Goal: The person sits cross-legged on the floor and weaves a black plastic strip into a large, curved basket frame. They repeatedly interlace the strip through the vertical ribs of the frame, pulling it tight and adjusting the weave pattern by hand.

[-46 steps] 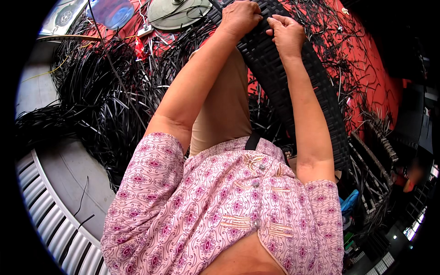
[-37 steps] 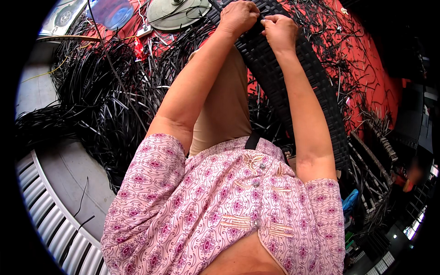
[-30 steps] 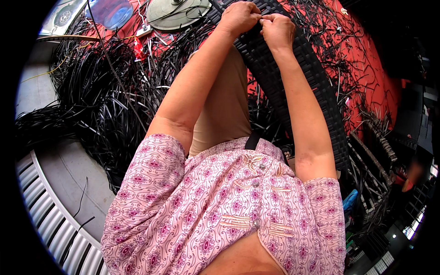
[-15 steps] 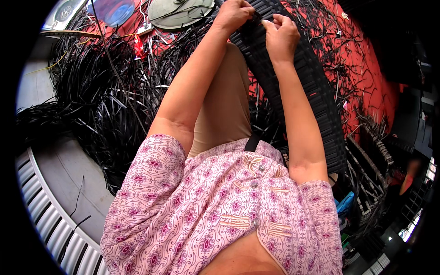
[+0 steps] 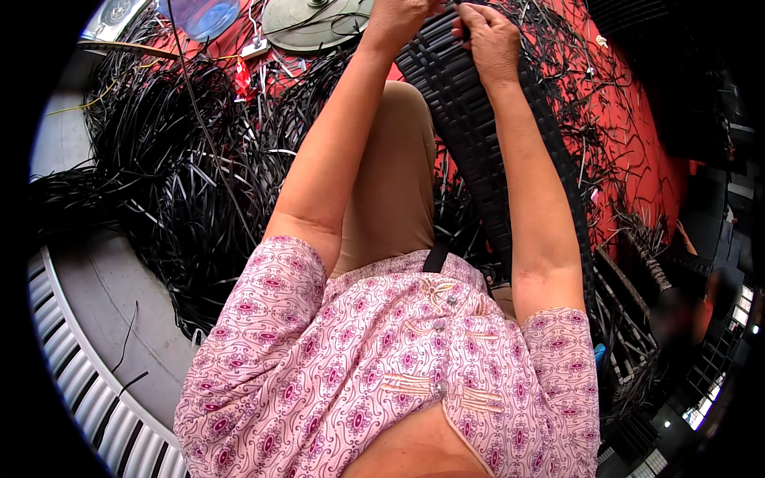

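A long black woven panel (image 5: 470, 135) of flat plastic strips runs from my lap up to the top of the view. My left hand (image 5: 398, 17) grips its upper left edge, partly cut off by the frame's top. My right hand (image 5: 490, 40) is closed on the panel's top end beside it, pinching a black strip. Both forearms reach up from my pink patterned shirt. My knee in tan cloth (image 5: 394, 175) lies under the panel's left side.
A big heap of loose black strips (image 5: 175, 175) covers the floor at left. A red mat (image 5: 629, 135) with scattered strip scraps lies at right. A round grey fan base (image 5: 315, 20), a blue disc (image 5: 203, 14) and a ribbed white panel (image 5: 72, 382) sit around.
Both hands have shifted up toward the top of the view with the panel's end. The right hand has closed in toward the left one.
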Demonstrator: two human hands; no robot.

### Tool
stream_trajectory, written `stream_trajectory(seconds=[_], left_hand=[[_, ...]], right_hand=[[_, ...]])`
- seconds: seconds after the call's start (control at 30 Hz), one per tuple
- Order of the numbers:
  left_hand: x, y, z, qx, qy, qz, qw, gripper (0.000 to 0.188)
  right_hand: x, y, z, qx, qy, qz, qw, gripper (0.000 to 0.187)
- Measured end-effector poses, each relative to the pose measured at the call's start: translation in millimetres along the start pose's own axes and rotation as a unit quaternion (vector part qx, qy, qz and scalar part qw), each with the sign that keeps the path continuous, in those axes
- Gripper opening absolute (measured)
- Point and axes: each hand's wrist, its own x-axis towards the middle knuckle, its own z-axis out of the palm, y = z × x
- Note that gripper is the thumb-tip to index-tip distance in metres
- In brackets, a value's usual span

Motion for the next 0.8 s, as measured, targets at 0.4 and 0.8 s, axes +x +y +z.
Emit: stream_trajectory(seconds=[0.4,0.8], left_hand=[[15,-1,11,0.535,-0.189,0.029,0.823,0.015],[12,-38,5,0.539,-0.128,0.090,0.828,0.028]], right_hand=[[-3,21,-2,-0.010,0.086,0.087,0.992,0.018],[9,34,1,-0.301,0.053,0.028,0.952,0.029]])
